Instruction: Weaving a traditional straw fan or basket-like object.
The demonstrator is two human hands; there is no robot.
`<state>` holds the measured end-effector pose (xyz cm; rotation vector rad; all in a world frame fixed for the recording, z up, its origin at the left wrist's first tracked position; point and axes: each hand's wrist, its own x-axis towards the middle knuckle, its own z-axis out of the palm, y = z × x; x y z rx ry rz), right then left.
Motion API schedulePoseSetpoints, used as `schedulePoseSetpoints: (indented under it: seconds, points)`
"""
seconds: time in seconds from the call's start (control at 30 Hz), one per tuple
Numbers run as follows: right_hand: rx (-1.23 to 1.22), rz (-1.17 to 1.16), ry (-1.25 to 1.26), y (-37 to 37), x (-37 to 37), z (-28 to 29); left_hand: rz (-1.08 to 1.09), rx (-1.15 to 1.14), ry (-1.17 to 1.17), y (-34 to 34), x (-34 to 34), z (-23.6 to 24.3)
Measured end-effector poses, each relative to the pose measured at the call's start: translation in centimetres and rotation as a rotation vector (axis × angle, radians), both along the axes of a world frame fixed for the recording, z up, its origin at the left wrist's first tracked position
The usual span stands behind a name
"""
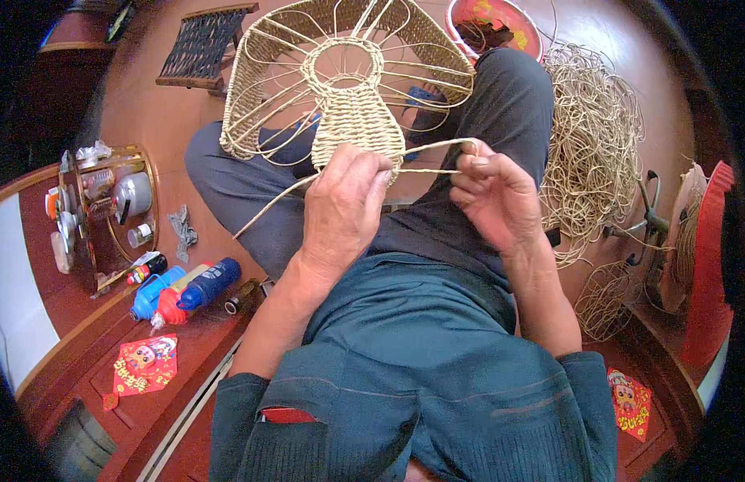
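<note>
Between my knees rests a half-woven straw-coloured basket [244, 96], with a central ring, a tightly woven tongue-shaped panel [358, 120] and spokes of wire or cord out to its wall. My left hand [344, 201] is closed over the near end of that panel, fingers pressed against the weave. To its right, my right hand [499, 189] pinches a straw cord [433, 147], which runs from the panel's edge to my fingertips; a second strand below it reaches the same hand. A loose cord end [268, 210] sticks out left from beneath my left hand.
A big tangled heap of cord [593, 145] lies on the floor at right. Behind my knee stands a red basin [501, 24]. A low black woven stool [202, 48] is at far left. Blue bottles [210, 283] and a shelf [99, 217] with containers are on the left.
</note>
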<state>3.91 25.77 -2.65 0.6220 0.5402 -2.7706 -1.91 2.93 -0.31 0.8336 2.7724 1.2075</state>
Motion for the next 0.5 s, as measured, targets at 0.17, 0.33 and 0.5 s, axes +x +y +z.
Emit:
schedulePoseSetpoints:
  seconds: [0.17,0.33,0.5]
  points:
    - [0.395,-0.143,-0.001,4.7,0.5,2.0,0.007,-0.055,-0.009,0.7,0.0,0.4]
    - [0.597,-0.407,-0.12,15.2,2.5,1.2,0.038,-0.105,-0.01,1.0,-0.1,0.4]
    - [0.711,-0.611,-0.291,28.4,7.3,-2.2,0.059,-0.195,-0.064,0.9,-0.3,0.1]
